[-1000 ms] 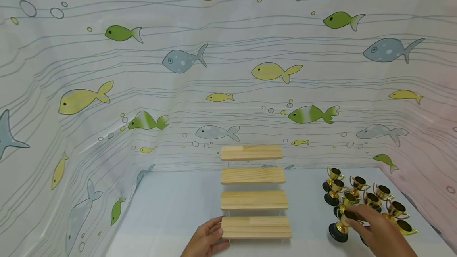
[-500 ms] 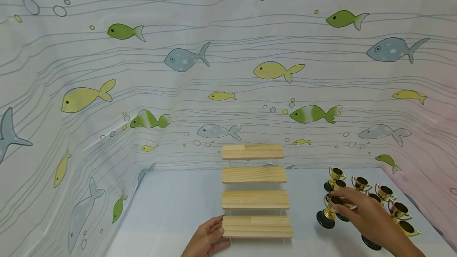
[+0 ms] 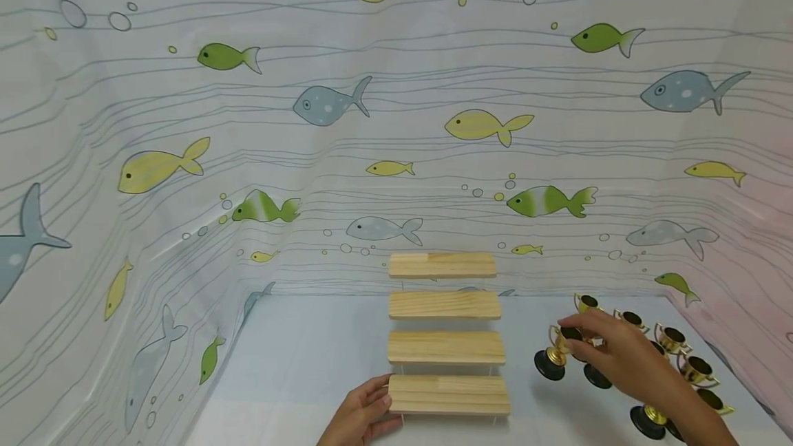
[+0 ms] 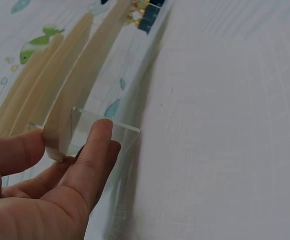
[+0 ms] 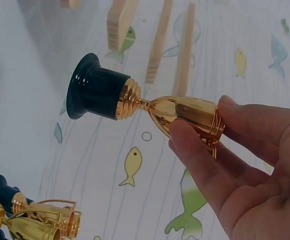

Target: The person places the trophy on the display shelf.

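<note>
My left hand (image 3: 362,413) grips the left end of the lowest board of a stepped wooden display stand (image 3: 449,392). In the left wrist view its thumb is against the board's end and its fingers reach below, beside a clear plastic support (image 4: 127,129). My right hand (image 3: 638,356) pinches a small gold trophy cup (image 5: 185,111) by the bowl, between thumb and fingers. The trophy's black base (image 5: 97,90) points away from the palm. In the head view, the trophy is held in the air to the right of the stand, with its base lowest.
More gold trophies (image 3: 699,368) with black bases stand grouped at the right, partly hidden behind my right hand and forearm. The stand's upper boards (image 3: 442,265) rise toward the back wall. A fish-patterned sheet (image 3: 396,129) encloses the pale tabletop (image 3: 303,343).
My right hand has lifted the trophy from among the others and carried it left and away from me, toward the stand. The left hand keeps its grip on the board.
</note>
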The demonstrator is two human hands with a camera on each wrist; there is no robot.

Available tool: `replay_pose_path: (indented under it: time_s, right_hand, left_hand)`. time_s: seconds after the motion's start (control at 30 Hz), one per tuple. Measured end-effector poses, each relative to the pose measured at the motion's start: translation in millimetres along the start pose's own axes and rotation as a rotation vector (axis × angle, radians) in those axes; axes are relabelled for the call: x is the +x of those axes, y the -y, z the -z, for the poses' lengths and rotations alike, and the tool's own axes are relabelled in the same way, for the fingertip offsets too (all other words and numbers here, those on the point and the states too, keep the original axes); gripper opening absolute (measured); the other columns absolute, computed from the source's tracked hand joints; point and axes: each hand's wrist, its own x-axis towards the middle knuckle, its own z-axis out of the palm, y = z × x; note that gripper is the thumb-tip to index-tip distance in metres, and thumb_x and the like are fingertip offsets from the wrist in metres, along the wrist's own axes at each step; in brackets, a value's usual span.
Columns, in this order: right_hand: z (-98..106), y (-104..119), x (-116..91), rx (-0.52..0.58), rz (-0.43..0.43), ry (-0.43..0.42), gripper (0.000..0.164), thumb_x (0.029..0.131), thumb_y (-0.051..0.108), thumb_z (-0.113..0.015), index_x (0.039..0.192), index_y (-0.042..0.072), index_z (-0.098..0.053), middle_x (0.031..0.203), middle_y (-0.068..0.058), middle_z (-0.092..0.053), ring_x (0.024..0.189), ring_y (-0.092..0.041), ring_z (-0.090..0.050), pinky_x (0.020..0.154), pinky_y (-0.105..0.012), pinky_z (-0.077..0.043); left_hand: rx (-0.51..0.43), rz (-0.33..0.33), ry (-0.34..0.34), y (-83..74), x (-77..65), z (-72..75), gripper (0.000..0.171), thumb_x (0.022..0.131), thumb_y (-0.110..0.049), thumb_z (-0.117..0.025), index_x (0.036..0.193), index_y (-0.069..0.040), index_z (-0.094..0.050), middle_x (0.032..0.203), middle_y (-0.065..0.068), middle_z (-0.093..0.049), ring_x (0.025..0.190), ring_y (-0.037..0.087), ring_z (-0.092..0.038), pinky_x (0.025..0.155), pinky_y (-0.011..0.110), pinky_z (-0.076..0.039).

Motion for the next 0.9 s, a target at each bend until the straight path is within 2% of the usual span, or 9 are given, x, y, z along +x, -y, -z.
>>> replay_pose_path:
  time_s: [0.13, 0.4, 0.57, 0.7, 0.83, 0.9]
  right_hand:
    - [-1, 4, 3, 0.012, 0.027, -0.017, 0.024, 0.083, 0.026, -0.069, 0.107, 0.023, -0.066, 0.101, 0.010, -0.063, 0.086, -0.004, -0.058, 0.065, -0.025, -0.058]
    - [3, 18, 15, -0.022, 0.165, -0.059, 0.023, 0.083, 0.021, -0.070, 0.105, 0.024, -0.066, 0.100, 0.012, -0.062, 0.086, -0.001, -0.059, 0.063, -0.020, -0.057]
    - [17, 27, 30, 0.004, 0.166, 0.025, 0.022, 0.086, 0.028, -0.066, 0.108, 0.023, -0.065, 0.103, 0.013, -0.062, 0.091, -0.007, -0.062, 0.067, -0.023, -0.057]
    - [30, 34, 45, 0.040, 0.178, 0.082, 0.025, 0.086, 0.029, -0.066, 0.110, 0.023, -0.063, 0.106, 0.010, -0.063, 0.095, -0.014, -0.064, 0.068, -0.021, -0.057]
    - [40, 41, 61, 0.084, 0.226, 0.138, 0.028, 0.087, 0.024, -0.066, 0.114, 0.018, -0.061, 0.109, 0.002, -0.064, 0.090, -0.012, -0.067, 0.067, -0.018, -0.056]
    - [43, 44, 71, 0.096, 0.221, 0.172, 0.028, 0.088, 0.024, -0.064, 0.115, 0.017, -0.061, 0.110, 0.000, -0.064, 0.088, -0.010, -0.067, 0.067, -0.017, -0.056]
  left_hand:
    - [0.004, 0.006, -0.015, 0.5, -0.2, -0.6, 0.065, 0.096, -0.016, -0.052, 0.143, 0.011, -0.017, 0.132, 0.017, -0.051, 0.115, 0.029, -0.057, 0.095, 0.044, -0.050]
    - [-0.001, 0.004, -0.020, 0.6, -0.7, -0.5, 0.064, 0.096, -0.015, -0.052, 0.143, 0.011, -0.017, 0.129, 0.014, -0.054, 0.111, 0.028, -0.059, 0.094, 0.044, -0.051]
    - [-0.003, -0.001, -0.014, 1.2, -0.5, -1.2, 0.063, 0.096, -0.014, -0.052, 0.143, 0.010, -0.018, 0.127, 0.013, -0.055, 0.112, 0.027, -0.059, 0.094, 0.044, -0.051]
    - [-0.005, -0.005, -0.015, 1.4, -0.9, -1.1, 0.063, 0.095, -0.014, -0.052, 0.143, 0.010, -0.018, 0.127, 0.013, -0.055, 0.112, 0.028, -0.058, 0.094, 0.044, -0.051]
    - [-0.009, -0.007, -0.021, 1.4, -0.1, -0.8, 0.064, 0.095, -0.015, -0.053, 0.143, 0.009, -0.019, 0.126, 0.012, -0.056, 0.111, 0.028, -0.059, 0.094, 0.044, -0.051]
    - [-0.010, -0.004, -0.025, 2.2, 0.6, -0.8, 0.064, 0.095, -0.015, -0.054, 0.143, 0.009, -0.020, 0.124, 0.012, -0.056, 0.110, 0.028, -0.059, 0.093, 0.044, -0.051]
